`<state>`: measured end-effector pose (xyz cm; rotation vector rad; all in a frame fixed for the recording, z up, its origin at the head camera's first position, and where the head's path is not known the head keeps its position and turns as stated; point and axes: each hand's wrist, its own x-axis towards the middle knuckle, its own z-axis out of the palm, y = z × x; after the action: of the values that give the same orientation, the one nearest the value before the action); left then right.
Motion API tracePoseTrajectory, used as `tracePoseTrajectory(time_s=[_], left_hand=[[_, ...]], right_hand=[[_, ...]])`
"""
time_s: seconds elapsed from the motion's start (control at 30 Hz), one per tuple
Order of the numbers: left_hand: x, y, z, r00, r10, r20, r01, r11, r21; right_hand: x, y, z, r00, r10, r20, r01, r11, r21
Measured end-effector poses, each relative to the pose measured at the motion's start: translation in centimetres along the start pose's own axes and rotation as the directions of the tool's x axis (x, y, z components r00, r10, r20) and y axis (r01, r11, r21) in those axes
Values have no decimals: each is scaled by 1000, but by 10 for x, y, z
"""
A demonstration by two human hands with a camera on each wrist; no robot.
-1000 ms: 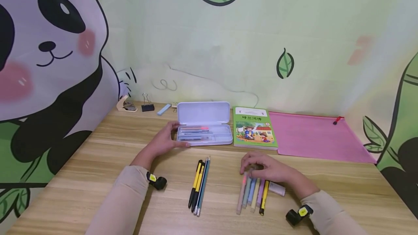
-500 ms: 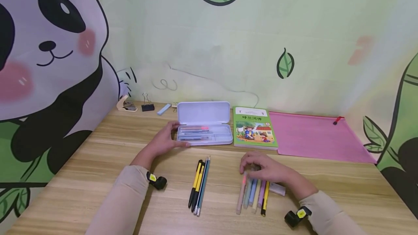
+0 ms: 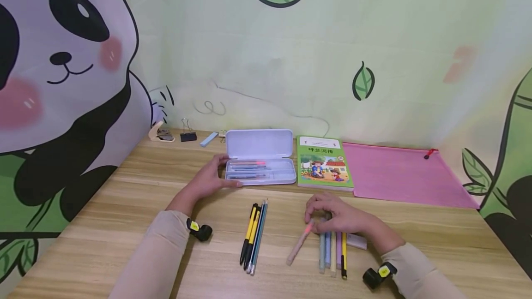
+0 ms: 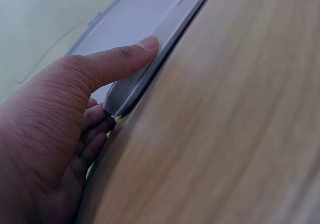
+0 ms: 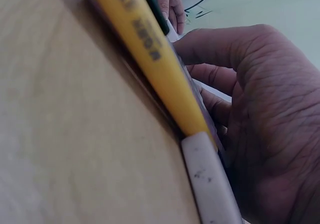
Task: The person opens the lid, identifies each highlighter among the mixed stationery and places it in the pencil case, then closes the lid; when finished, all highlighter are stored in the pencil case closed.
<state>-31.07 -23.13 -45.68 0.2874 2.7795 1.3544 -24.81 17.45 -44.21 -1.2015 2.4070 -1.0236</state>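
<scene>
Pink-tipped pen (image 3: 299, 244) lies aslant on the wooden table (image 3: 216, 273), its coral end at the right hand (image 3: 342, 216), its other end pointing toward the wearer and apart from the neighbouring pens. Right hand: fingers curled, thumb and forefinger nearly together at that coral end, apparently pinching it; the right wrist view hides the contact itself. Just beside it, a row of pale pens (image 3: 333, 262) runs partly under the hand, with a yellow-black pencil (image 3: 343, 255) at the outer side and a white block (image 3: 356, 242), probably an eraser, next to that. Left hand (image 3: 209, 182): thumb pressed on the front wall of the pencil case (image 3: 258, 144), fingers bent loosely round its left end, so the grip is light; lid raised, slim pens (image 3: 248, 164) lying inside. Handling estimate: the pen is likely light, stiff, smooth-barrelled and prone to roll; a thumb-and-finger pinch nearer mid-barrel should balance better than one at the end, where it may swivel. The case looks thin-walled, rigid and light, liable to slide if nudged; best steadied by its end wall, clear of the hinge.
</scene>
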Motion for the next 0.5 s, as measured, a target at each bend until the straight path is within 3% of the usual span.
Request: tracePoseTrajectory(time_s=[0.33,0.5], left_hand=[[0,1,-1,1000,-3,1,3,1000,-1],[0,1,0,1000,-3,-4,3,1000,2]], right_hand=[[0,6,0,1000,10,-20,-9,999,43],[-5,11,-3,996,47,-78,-32,981,193]])
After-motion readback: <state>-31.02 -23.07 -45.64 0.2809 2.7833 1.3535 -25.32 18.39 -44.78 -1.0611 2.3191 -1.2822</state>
